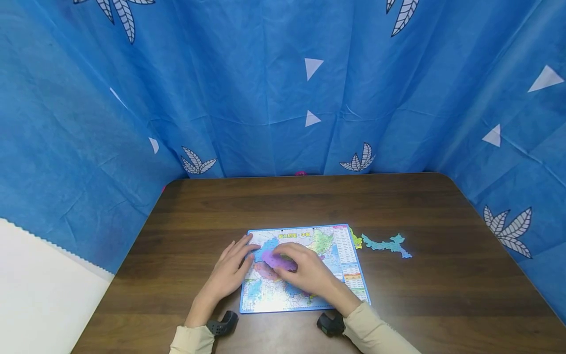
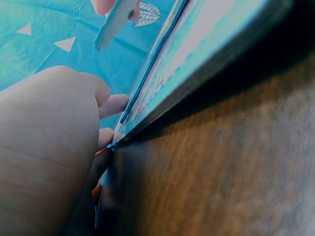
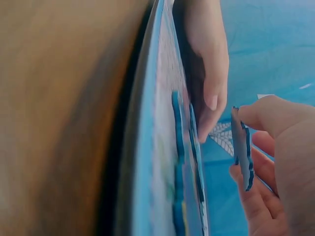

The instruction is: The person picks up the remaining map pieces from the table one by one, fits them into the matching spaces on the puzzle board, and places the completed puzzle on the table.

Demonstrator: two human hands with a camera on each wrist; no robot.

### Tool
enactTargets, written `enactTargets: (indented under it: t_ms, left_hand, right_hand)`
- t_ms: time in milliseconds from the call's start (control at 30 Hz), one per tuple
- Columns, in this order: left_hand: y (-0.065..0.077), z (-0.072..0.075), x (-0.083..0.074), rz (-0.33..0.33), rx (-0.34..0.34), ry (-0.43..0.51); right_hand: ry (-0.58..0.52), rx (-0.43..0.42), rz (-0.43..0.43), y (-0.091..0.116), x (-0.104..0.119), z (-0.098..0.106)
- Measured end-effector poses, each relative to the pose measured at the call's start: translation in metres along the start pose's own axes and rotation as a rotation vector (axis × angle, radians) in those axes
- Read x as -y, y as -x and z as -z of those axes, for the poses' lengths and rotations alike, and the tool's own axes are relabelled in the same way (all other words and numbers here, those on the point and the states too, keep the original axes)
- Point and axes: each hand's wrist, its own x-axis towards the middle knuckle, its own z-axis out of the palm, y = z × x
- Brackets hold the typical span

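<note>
A map puzzle board (image 1: pixel 349 255) with a blue border and printed tables at its right lies on the table. My left hand (image 1: pixel 232 268) rests at its left edge, fingers stretched over the blue puzzle piece (image 1: pixel 268 244) there. Thumb and fingers of my right hand (image 1: pixel 307 270) pinch a purple puzzle piece (image 1: pixel 268 256). In the right wrist view this puzzle piece (image 3: pixel 241 147) stands off the board's surface, apart from it. A pink puzzle piece (image 1: pixel 265 271) lies below the blue one, and a green one (image 1: pixel 323 242) at the upper right. The right hand hides the board's middle.
Right of the board, a yellow-green puzzle piece (image 1: pixel 356 241) lies by its edge, and a long teal puzzle piece (image 1: pixel 386 244) beyond it on the dark wooden table (image 1: pixel 442 295). A blue curtain (image 1: pixel 283 88) hangs behind the table and at its sides.
</note>
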Motion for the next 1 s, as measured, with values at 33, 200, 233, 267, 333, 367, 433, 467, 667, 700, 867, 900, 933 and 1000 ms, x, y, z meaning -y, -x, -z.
enactTargets:
  t_ms: [33,200,233,267,333,367,433,467,667,700,867,900,933,1000]
  left_hand:
    - [0.000,0.000,0.000,-0.001,0.000,0.000]
    - [0.000,0.000,0.000,0.002,0.006,-0.003]
    - [-0.001,0.000,0.000,0.003,0.007,-0.004]
    - [-0.001,0.000,0.000,0.004,0.007,-0.005]
    - [-0.001,0.000,-0.001,0.005,0.007,-0.007]
    - [-0.001,0.000,-0.001,0.005,0.008,-0.006]
    - [-0.001,0.000,-0.001,0.003,0.008,-0.008]
    - [-0.001,0.000,-0.001,0.003,0.007,-0.007]
    - [-0.001,-0.001,0.000,0.003,0.012,-0.017]
    - [-0.001,-0.001,0.000,0.003,0.012,-0.020]
    - [0.000,0.000,0.000,-0.006,-0.003,-0.029]
    - [-0.001,0.001,-0.001,-0.007,-0.005,-0.028]
    - [-0.001,0.001,-0.001,-0.007,-0.006,-0.028]
    - [0.000,0.002,-0.002,-0.005,-0.004,-0.029]
  right_hand:
    - [0.000,0.005,0.001,0.000,0.000,-0.001]
    - [-0.009,0.019,0.023,0.001,0.001,-0.008]
    - [-0.012,0.018,0.029,0.001,0.001,-0.009]
    - [-0.019,0.018,0.034,0.002,0.001,-0.011]
    - [-0.025,0.014,0.043,0.002,0.000,-0.013]
    - [-0.028,0.015,0.046,0.002,0.000,-0.014]
    - [-0.030,0.022,0.049,0.003,-0.001,-0.017]
    - [-0.025,0.026,0.048,0.003,-0.002,-0.018]
    - [-0.001,0.060,0.021,0.005,-0.001,-0.020]
    - [0.001,0.066,0.015,0.005,0.000,-0.020]
    - [0.027,0.094,0.002,0.003,0.002,-0.019]
    - [0.034,0.095,0.003,0.003,0.002,-0.019]
    - [0.041,0.095,0.005,0.003,0.002,-0.019]
    - [0.056,0.097,0.009,0.002,0.003,-0.019]
